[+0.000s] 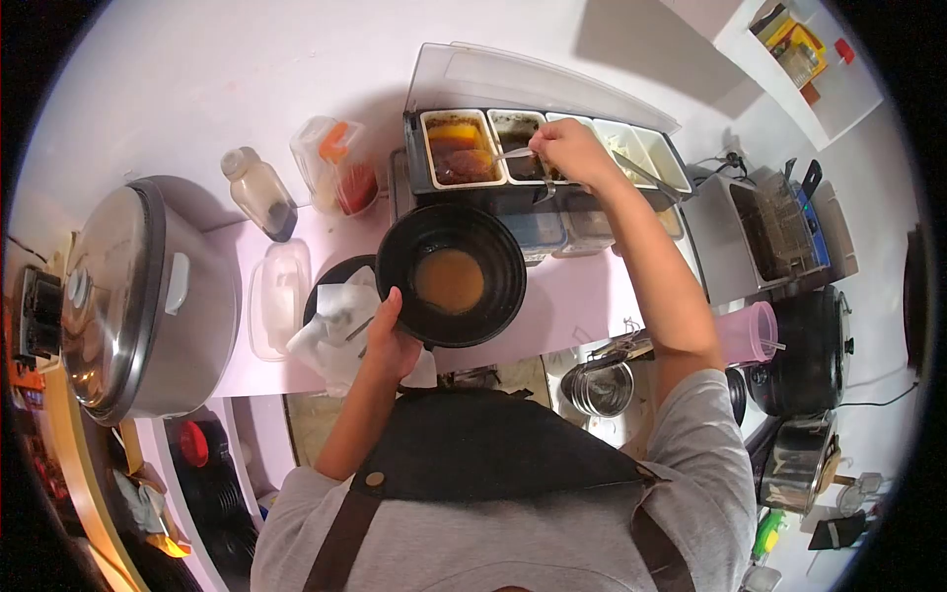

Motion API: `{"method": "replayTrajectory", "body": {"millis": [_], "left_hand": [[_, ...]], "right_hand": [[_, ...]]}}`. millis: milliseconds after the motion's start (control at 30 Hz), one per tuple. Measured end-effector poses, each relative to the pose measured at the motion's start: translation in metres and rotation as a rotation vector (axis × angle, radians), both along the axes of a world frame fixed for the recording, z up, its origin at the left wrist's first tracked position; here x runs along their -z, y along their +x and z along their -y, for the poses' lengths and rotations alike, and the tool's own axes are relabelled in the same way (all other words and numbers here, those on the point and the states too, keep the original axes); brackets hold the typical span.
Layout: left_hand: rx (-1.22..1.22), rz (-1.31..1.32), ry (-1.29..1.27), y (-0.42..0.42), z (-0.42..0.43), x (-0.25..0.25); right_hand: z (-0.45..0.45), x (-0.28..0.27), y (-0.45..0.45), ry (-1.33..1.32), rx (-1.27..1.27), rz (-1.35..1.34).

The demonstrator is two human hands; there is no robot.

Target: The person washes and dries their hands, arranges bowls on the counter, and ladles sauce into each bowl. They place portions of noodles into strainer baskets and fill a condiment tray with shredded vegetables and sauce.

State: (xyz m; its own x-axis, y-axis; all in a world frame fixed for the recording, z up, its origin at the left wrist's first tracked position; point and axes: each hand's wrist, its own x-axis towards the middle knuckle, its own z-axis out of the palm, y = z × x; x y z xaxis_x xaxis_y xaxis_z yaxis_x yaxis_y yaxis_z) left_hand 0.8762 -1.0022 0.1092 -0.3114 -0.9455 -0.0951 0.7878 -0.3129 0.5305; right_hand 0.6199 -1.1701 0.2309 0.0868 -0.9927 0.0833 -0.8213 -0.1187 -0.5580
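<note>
Between the right fingers (pixel 544 141), the utensil (pixel 514 153) is partly hidden.

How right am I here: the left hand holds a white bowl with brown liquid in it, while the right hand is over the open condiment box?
Not quite: the bowl is black, not white, as the head view shows. The left hand does hold it, with brown liquid inside, and the right hand is over the open condiment box.

Glossy, plastic-looking bowl (pixel 498 252) — smooth plastic lid (pixel 538 91), matt cloth apron (pixel 493 449), shiny metal pot (pixel 795 462)
</note>
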Motion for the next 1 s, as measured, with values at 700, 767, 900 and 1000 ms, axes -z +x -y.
{"method": "replayTrajectory", "body": {"millis": [700,767,900,1000], "left_hand": [[-0.006,-0.107,-0.095,-0.031,-0.002,-0.019],[-0.006,-0.124,-0.105,-0.032,-0.003,-0.018],[-0.082,-0.042,-0.052,-0.030,-0.002,-0.013],[-0.087,-0.074,-0.034,-0.026,-0.007,-0.010]], "right_hand": [[-0.178,0.007,-0.001,-1.102,-0.317,-0.263],[-0.175,0.032,-0.004,-1.081,-0.341,-0.248],[-0.176,0.047,-0.001,-1.017,-0.248,-0.128],[-0.177,0.050,0.004,-0.750,-0.062,0.116]]}}
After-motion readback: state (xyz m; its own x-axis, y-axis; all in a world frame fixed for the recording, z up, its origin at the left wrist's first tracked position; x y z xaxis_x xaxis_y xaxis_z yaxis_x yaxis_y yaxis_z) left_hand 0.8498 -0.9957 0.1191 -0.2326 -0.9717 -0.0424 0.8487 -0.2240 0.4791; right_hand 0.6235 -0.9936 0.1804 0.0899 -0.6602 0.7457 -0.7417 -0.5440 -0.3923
